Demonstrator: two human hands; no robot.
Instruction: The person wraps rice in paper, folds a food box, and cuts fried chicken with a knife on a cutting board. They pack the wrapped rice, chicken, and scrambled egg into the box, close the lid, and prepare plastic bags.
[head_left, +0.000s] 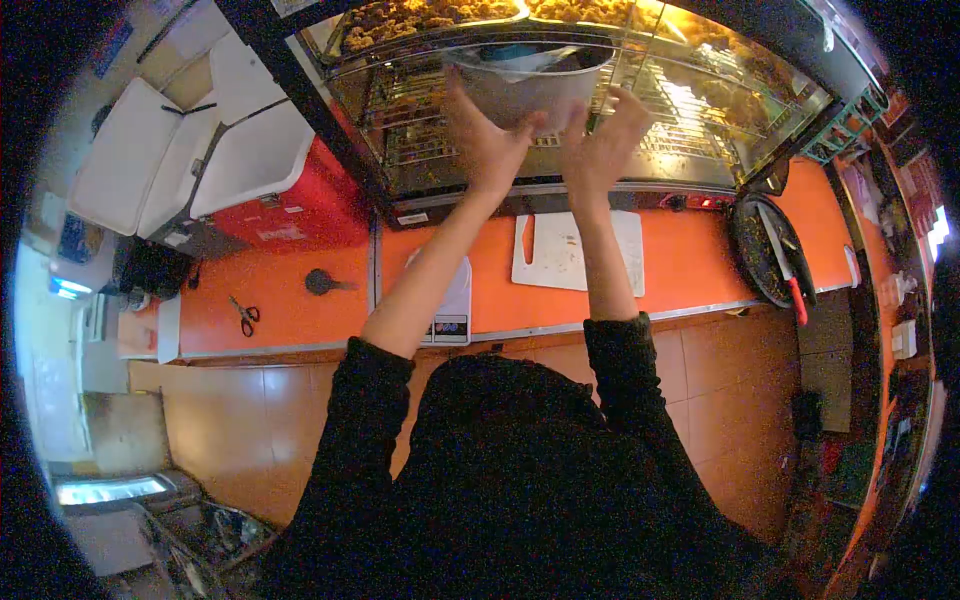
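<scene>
A grey bowl or tub [530,85] is between my two hands, raised in front of a lit glass food warmer [640,170]. Something bluish lies inside it, too blurred to name. My left hand [490,140] holds the bowl's left side, thumb toward the bottom. My right hand [605,140] is at its lower right side, fingers curved up beside the wall. Motion blur smears the fingertips. Below my right forearm lies a white cutting board [550,255]; beside my left forearm, a kitchen scale [453,300] is partly covered.
Fried food [420,22] fills the warmer's upper shelf; wire racks are lower. On the orange counter [690,265] are scissors [245,315], a round black utensil [320,282], and a black pan [765,250] with a red-handled knife [785,260]. A red cooler [290,205] stands left, lid open.
</scene>
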